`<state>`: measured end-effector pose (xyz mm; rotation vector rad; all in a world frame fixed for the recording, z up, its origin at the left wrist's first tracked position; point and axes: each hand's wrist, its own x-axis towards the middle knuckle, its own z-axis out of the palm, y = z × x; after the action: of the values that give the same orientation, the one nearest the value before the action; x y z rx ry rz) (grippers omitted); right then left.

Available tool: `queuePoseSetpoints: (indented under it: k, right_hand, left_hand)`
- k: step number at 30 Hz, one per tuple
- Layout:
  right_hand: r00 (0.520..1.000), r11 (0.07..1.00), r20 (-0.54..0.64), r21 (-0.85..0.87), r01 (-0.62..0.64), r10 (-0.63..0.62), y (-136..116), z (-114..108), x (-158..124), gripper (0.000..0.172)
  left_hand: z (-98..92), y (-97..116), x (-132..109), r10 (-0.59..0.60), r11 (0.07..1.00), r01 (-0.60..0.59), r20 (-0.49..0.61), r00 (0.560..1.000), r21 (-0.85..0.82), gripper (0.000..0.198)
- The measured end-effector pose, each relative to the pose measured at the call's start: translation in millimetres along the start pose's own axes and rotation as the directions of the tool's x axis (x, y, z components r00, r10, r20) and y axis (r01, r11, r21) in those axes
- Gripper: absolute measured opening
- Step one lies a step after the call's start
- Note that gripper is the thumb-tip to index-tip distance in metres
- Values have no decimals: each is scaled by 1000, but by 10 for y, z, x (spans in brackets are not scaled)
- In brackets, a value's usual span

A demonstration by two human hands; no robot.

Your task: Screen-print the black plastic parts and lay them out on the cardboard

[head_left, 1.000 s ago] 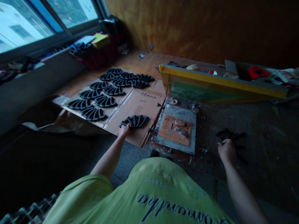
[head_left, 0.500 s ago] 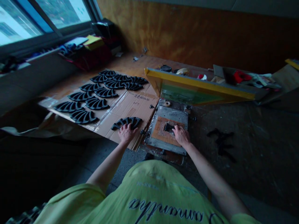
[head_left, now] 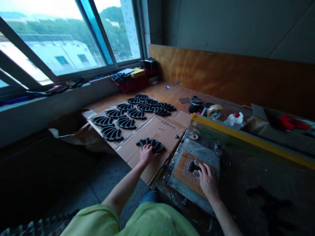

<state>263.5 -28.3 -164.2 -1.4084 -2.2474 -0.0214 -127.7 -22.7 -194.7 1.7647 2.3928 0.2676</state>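
My left hand (head_left: 147,154) is on the cardboard, its bent fingers closed over the lower edge of a fan of black flared pieces (head_left: 157,145). Which of those pieces it grips is partly hidden by the fingers. My right hand (head_left: 208,180) pinches the near end of one black flared piece (head_left: 193,166), which lies over the brown board (head_left: 183,175) on a grey metal plate (head_left: 197,149). What the pieces are I cannot make out. Several finished-looking fans of the same pieces (head_left: 127,122) lie farther back on the cardboard (head_left: 147,131).
A yellow-edged screen frame (head_left: 246,139) stands tilted behind the plate. Loose black pieces (head_left: 269,201) lie in the dark at right. Behind the frame are a black tub (head_left: 195,104), tape rolls (head_left: 215,111) and a cardboard box (head_left: 261,126). A window (head_left: 61,42) is at left.
The view has tilted up and swung left, showing more window. Both hands stay at the same places: the left at the fan, the right at the piece on the plate.
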Motion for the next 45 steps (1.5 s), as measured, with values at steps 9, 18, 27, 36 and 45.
queuePoseSetpoints:
  k: [9,18,27,36,45]
  right_hand:
    - [998,999,-59,-1,-37,37,123,124,-101,37]
    - [995,990,-46,-104,-90,86,33,121,-151,37]
    - [986,977,90,-179,-120,138,-278,50,33,44]
    - [935,993,346,-54,107,-82,-465,70,1,64]
    - [985,930,58,323,-174,164,412,-668,-165,29]
  left_hand:
    - [-168,-409,1890,482,876,-477,94,871,-75,63]
    - [-241,-585,2867,282,959,-276,129,951,-59,65]
    - [-295,-131,2370,214,952,-210,-4,977,-222,60]
    - [-1571,1328,1306,426,258,-211,-85,901,-943,64]
    - [-2068,1923,166,249,226,-116,-57,967,-967,58]
